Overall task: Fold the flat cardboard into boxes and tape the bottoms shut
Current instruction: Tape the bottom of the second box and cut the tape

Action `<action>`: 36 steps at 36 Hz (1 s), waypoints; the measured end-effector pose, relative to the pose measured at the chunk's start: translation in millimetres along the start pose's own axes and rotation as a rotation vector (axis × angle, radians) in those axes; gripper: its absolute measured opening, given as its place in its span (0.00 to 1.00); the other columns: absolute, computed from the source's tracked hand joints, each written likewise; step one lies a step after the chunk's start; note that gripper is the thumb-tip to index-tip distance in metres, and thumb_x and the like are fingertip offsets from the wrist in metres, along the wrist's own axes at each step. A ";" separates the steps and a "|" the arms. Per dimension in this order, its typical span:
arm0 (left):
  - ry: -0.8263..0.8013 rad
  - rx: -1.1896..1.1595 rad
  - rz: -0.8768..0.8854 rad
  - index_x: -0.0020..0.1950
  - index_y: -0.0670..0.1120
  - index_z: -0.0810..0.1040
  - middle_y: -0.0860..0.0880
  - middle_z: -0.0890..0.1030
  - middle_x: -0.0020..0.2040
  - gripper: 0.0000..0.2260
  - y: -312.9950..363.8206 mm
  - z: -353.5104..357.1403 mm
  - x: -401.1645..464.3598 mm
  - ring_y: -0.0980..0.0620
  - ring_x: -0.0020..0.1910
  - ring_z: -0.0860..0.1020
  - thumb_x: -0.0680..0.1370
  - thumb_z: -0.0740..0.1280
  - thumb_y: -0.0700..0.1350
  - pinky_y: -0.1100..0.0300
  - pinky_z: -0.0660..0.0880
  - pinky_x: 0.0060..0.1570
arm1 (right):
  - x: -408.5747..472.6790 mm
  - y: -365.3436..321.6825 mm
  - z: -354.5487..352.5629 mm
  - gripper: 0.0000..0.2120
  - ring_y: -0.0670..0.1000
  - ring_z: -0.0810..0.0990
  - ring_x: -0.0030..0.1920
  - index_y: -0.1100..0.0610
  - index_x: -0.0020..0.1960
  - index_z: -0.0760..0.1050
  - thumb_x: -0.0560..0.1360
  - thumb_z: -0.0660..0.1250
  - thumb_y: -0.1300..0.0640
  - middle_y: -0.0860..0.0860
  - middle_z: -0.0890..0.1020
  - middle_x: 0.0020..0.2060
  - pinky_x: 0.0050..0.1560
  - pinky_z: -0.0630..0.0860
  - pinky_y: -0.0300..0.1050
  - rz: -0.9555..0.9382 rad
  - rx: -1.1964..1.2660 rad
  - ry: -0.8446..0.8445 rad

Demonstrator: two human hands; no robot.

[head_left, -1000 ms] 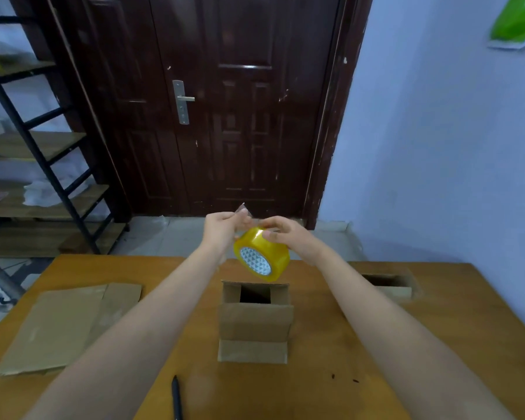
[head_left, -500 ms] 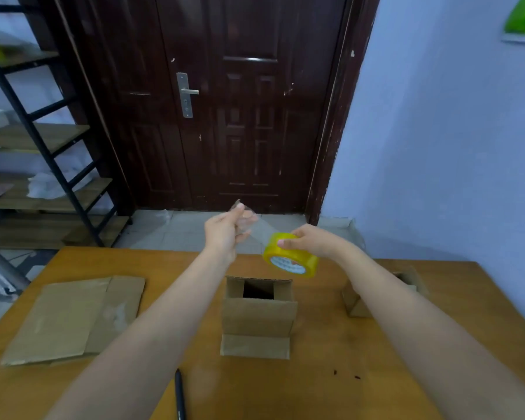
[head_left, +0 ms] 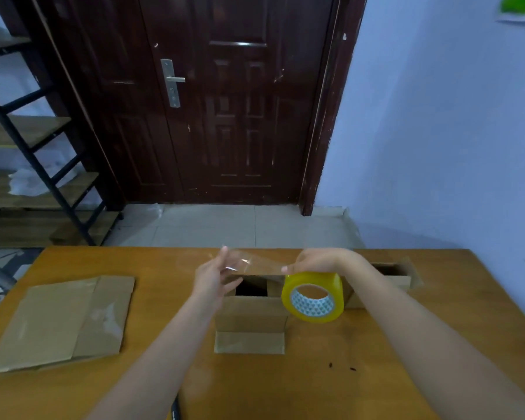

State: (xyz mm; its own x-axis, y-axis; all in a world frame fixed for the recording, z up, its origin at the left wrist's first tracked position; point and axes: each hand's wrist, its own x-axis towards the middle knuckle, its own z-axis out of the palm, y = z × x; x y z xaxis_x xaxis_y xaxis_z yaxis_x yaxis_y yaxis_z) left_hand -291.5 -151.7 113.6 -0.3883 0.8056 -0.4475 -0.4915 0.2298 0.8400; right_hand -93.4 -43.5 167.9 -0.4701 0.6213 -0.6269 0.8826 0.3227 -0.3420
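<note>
While your left hand (head_left: 214, 275) pinches the free tape end (head_left: 255, 262) and your right hand (head_left: 317, 262) grips the tape roll (head_left: 313, 297), keep the strip taut, then lower it onto the box (head_left: 250, 310) just beneath your fingers, centred over the flaps.

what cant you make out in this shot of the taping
- Head view: box bottom, hidden by its own walls.
- Second box, partly behind the right hand and forearm.
- Black pen, cut off by the bottom edge.
- Left hand fingertips on the tape strip, blurred.
</note>
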 end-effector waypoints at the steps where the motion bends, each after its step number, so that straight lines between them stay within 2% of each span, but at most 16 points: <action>1: 0.017 -0.040 -0.008 0.49 0.41 0.78 0.44 0.81 0.46 0.11 -5.4 -2.0 -0.5 0.46 0.49 0.79 0.79 0.63 0.48 0.46 0.76 0.55 | 1.7 -1.4 3.5 0.32 0.53 0.75 0.61 0.56 0.65 0.73 0.74 0.58 0.31 0.51 0.75 0.62 0.62 0.72 0.50 0.002 0.010 -0.006; 4: 0.040 -0.130 -0.005 0.45 0.40 0.78 0.46 0.82 0.39 0.10 -15.3 -5.1 0.6 0.48 0.42 0.79 0.79 0.63 0.46 0.48 0.78 0.50 | 7.7 -5.8 13.0 0.31 0.52 0.76 0.61 0.55 0.65 0.73 0.74 0.59 0.32 0.50 0.76 0.61 0.62 0.73 0.50 -0.018 0.041 -0.091; 6: 0.025 -0.114 0.009 0.45 0.41 0.78 0.46 0.82 0.41 0.09 -16.9 -4.1 6.0 0.50 0.43 0.79 0.79 0.63 0.45 0.51 0.78 0.49 | 13.9 -10.2 20.8 0.30 0.52 0.79 0.56 0.55 0.63 0.76 0.74 0.61 0.34 0.51 0.80 0.57 0.59 0.77 0.50 -0.035 0.037 -0.178; 8: -0.014 -0.067 0.028 0.45 0.42 0.78 0.47 0.81 0.45 0.09 -16.3 -0.3 13.3 0.51 0.47 0.79 0.79 0.63 0.45 0.53 0.77 0.52 | 20.9 -14.0 27.9 0.28 0.51 0.81 0.48 0.57 0.60 0.78 0.74 0.62 0.35 0.51 0.82 0.51 0.51 0.79 0.49 -0.059 0.053 -0.249; 10: -0.056 -0.032 0.036 0.46 0.43 0.78 0.50 0.81 0.47 0.08 -15.4 4.7 20.5 0.54 0.50 0.79 0.79 0.62 0.45 0.51 0.74 0.55 | 26.4 -18.0 33.4 0.26 0.50 0.81 0.42 0.58 0.57 0.79 0.75 0.62 0.36 0.51 0.82 0.46 0.44 0.79 0.47 -0.071 0.085 -0.298; 12: -0.072 -0.001 0.021 0.46 0.44 0.78 0.52 0.81 0.47 0.08 -16.8 7.6 27.9 0.56 0.50 0.78 0.80 0.62 0.46 0.48 0.68 0.56 | 31.2 -21.6 38.6 0.26 0.51 0.81 0.45 0.59 0.58 0.78 0.75 0.62 0.37 0.52 0.82 0.48 0.42 0.79 0.47 -0.054 0.135 -0.331; 16: -0.019 0.050 -0.014 0.47 0.45 0.79 0.54 0.82 0.45 0.08 -22.6 -1.1 43.8 0.58 0.49 0.77 0.79 0.64 0.48 0.46 0.58 0.65 | 44.4 -22.3 47.5 0.28 0.54 0.79 0.57 0.58 0.66 0.74 0.76 0.62 0.39 0.53 0.79 0.60 0.52 0.80 0.51 -0.032 0.213 -0.331; 19: 0.019 0.060 -0.046 0.44 0.46 0.79 0.53 0.83 0.44 0.07 -25.4 -12.5 53.8 0.51 0.54 0.78 0.78 0.66 0.48 0.42 0.59 0.67 | 51.6 -18.6 51.4 0.27 0.55 0.79 0.59 0.58 0.66 0.75 0.77 0.60 0.38 0.54 0.79 0.61 0.57 0.79 0.54 -0.028 0.251 -0.320; 21: 0.031 0.119 -0.069 0.44 0.47 0.78 0.51 0.82 0.48 0.07 -26.3 -18.1 58.1 0.49 0.58 0.76 0.78 0.65 0.49 0.44 0.62 0.66 | 55.8 -15.3 54.0 0.28 0.54 0.78 0.60 0.57 0.67 0.74 0.77 0.59 0.38 0.53 0.77 0.63 0.61 0.76 0.54 -0.030 0.236 -0.303; 24: -0.008 0.241 -0.116 0.44 0.46 0.79 0.47 0.79 0.53 0.09 -26.4 -23.3 63.0 0.48 0.59 0.74 0.78 0.65 0.50 0.46 0.66 0.67 | 64.8 -8.7 59.9 0.29 0.54 0.77 0.61 0.56 0.67 0.73 0.75 0.61 0.37 0.53 0.77 0.63 0.64 0.74 0.54 -0.007 0.263 -0.294; 26: -0.031 0.307 -0.141 0.44 0.46 0.79 0.47 0.78 0.52 0.10 -25.2 -24.4 66.5 0.49 0.56 0.74 0.79 0.64 0.51 0.48 0.70 0.64 | 69.9 -5.3 63.2 0.30 0.54 0.77 0.62 0.55 0.67 0.73 0.74 0.62 0.35 0.53 0.77 0.63 0.64 0.74 0.53 0.004 0.273 -0.298; 29: -0.046 0.373 -0.196 0.43 0.47 0.81 0.48 0.73 0.41 0.12 -21.6 -22.0 70.5 0.52 0.43 0.75 0.79 0.64 0.53 0.54 0.74 0.48 | 74.9 -1.9 66.2 0.30 0.54 0.76 0.63 0.54 0.69 0.71 0.74 0.62 0.36 0.53 0.76 0.64 0.59 0.75 0.50 0.018 0.306 -0.288; 31: -0.045 0.376 -0.226 0.42 0.46 0.81 0.48 0.68 0.37 0.13 -20.5 -20.5 72.3 0.52 0.38 0.72 0.79 0.63 0.52 0.57 0.75 0.42 | 77.7 0.0 67.8 0.31 0.54 0.75 0.63 0.54 0.70 0.70 0.74 0.63 0.36 0.53 0.75 0.66 0.58 0.75 0.49 0.028 0.316 -0.292; 34: -0.021 0.358 -0.234 0.43 0.45 0.81 0.49 0.65 0.35 0.13 -22.6 -19.3 74.2 0.53 0.36 0.69 0.79 0.63 0.51 0.58 0.76 0.41 | 80.2 1.4 69.4 0.32 0.54 0.74 0.64 0.53 0.70 0.69 0.74 0.63 0.35 0.53 0.74 0.66 0.60 0.75 0.50 0.038 0.322 -0.303; 36: -0.022 0.310 -0.236 0.43 0.46 0.81 0.48 0.67 0.37 0.13 -30.7 -21.7 74.0 0.51 0.37 0.70 0.80 0.62 0.51 0.57 0.75 0.44 | 80.1 0.6 68.7 0.31 0.54 0.74 0.65 0.54 0.71 0.68 0.76 0.60 0.36 0.53 0.73 0.67 0.58 0.75 0.47 0.022 0.301 -0.318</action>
State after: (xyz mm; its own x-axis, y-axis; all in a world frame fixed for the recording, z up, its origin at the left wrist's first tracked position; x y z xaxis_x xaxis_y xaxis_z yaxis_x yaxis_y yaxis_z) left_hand -322.0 -111.0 48.0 -0.2741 0.7216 -0.6357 -0.3055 0.5615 0.7690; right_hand -131.3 -42.6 69.4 -0.4728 0.3598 -0.8043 0.8720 0.0599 -0.4858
